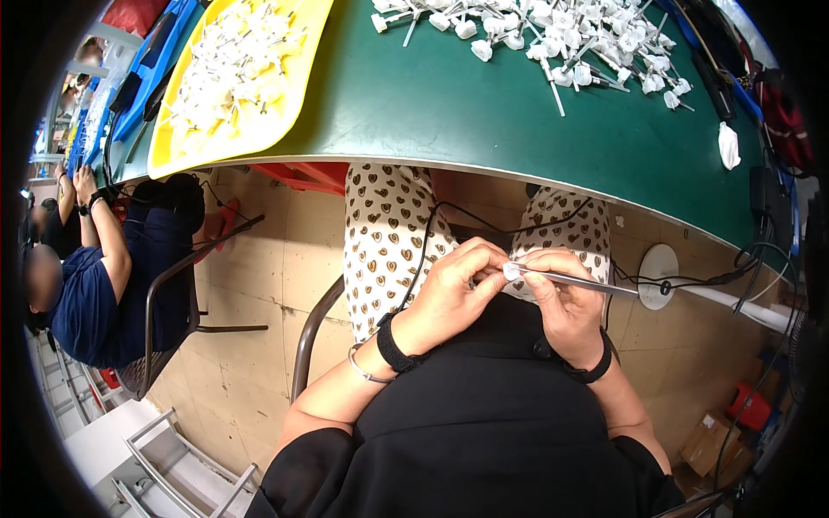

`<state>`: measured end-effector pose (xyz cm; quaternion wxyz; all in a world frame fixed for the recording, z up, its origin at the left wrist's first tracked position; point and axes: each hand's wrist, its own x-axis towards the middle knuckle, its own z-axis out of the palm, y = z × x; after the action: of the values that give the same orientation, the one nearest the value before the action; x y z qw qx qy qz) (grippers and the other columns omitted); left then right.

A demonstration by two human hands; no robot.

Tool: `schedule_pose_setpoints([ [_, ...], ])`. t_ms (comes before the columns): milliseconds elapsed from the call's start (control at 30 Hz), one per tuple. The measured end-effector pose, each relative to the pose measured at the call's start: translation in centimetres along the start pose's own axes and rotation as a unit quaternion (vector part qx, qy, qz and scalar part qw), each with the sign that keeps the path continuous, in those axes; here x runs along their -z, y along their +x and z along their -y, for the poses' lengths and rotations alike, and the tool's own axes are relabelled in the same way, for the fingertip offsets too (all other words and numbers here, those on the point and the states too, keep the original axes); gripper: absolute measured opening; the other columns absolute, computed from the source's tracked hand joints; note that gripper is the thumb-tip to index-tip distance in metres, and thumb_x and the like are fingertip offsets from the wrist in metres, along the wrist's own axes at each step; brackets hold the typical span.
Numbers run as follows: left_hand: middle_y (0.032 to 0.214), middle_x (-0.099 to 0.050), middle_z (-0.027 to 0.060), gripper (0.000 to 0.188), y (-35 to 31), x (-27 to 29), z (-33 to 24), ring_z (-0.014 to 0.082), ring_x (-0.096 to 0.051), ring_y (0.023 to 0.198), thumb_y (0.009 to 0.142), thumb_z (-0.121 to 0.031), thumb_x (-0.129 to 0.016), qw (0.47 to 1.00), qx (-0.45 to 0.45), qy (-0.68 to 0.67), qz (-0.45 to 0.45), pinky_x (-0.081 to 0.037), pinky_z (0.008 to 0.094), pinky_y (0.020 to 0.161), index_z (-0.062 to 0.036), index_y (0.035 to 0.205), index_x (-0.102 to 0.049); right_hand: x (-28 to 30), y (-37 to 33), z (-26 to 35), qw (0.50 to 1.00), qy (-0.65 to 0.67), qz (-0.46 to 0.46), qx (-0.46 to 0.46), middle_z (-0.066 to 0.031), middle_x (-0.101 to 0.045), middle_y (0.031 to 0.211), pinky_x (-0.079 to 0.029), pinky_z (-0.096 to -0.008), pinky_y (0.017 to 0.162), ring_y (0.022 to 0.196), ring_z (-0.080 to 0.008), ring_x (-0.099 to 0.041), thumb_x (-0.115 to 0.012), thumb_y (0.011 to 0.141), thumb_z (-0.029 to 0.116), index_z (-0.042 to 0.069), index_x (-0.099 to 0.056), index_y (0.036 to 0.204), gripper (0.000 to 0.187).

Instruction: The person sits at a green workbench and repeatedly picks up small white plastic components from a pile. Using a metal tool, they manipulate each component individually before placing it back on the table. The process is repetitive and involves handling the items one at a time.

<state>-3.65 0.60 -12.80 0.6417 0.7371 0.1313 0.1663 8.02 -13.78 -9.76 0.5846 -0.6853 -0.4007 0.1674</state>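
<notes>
Over my lap, my left hand [462, 281] pinches a small white plastic piece [511, 271] between thumb and fingertips. My right hand [566, 298] is closed around slim metal tweezers [596, 284]. Their narrow end meets the white piece, while the broader end sticks out to the right past my hand. Fingers partly cover the tip, so its exact contact cannot be made out. Both hands are close together, just below the table's front edge.
On the green table [414, 112], a yellow tray [298, 95] holds many white pieces with thin stems. A loose pile of similar pieces [570, 39] lies at the far right. Black cables [484, 223] cross my lap. A seated person [95, 285] works at left.
</notes>
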Motion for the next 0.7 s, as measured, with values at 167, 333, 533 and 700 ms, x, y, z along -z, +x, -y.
schedule_pose_setpoints([
  [167,0.101,-0.069,0.01,0.01,-0.11,0.04,0.15,0.0135,-0.067,0.083,0.091,0.003,-0.072,0.999,0.025,-0.021,0.0,-0.055,0.0254,0.069,0.003,0.1,-0.069,0.03,0.0,-0.1,1.0,0.007,0.001,0.006,-0.0127,-0.072,0.097,-0.056,-0.0332,0.076,0.087,-0.0232,-0.069,-0.07,0.094,0.003,-0.002,-0.068,0.103,0.01],
  [333,0.101,-0.069,0.0088,0.01,-0.09,0.13,0.0,0.0113,-0.067,0.083,0.091,0.002,-0.073,0.999,0.039,-0.025,0.002,-0.054,0.0237,0.069,0.0025,0.1,-0.07,0.05,-0.03,-0.06,1.0,0.02,0.009,0.003,-0.0129,-0.072,0.099,-0.056,-0.0349,0.079,0.088,-0.0254,-0.069,-0.069,0.095,0.003,-0.002,-0.068,0.103,0.01],
  [533,0.1,-0.069,0.0081,0.01,-0.14,0.12,0.18,0.0108,-0.066,0.081,0.09,0.002,-0.074,0.999,0.041,-0.029,0.0,-0.053,0.0238,0.068,0.0022,0.1,-0.07,0.34,0.38,-0.1,0.997,-0.036,0.029,0.068,-0.014,-0.072,0.099,-0.056,-0.036,0.08,0.09,-0.0279,-0.069,-0.069,0.095,0.003,-0.003,-0.067,0.101,0.009],
  [700,0.099,-0.069,0.0092,0.009,-0.01,0.02,0.02,0.0133,-0.066,0.082,0.09,0.004,-0.073,1.0,0.009,-0.018,-0.008,-0.054,0.0257,0.068,0.0026,0.099,-0.07,0.16,-0.04,-0.23,1.0,-0.002,0.008,0.02,-0.0142,-0.071,0.099,-0.056,-0.033,0.077,0.088,-0.0245,-0.069,-0.069,0.095,0.003,-0.003,-0.067,0.103,0.01],
])
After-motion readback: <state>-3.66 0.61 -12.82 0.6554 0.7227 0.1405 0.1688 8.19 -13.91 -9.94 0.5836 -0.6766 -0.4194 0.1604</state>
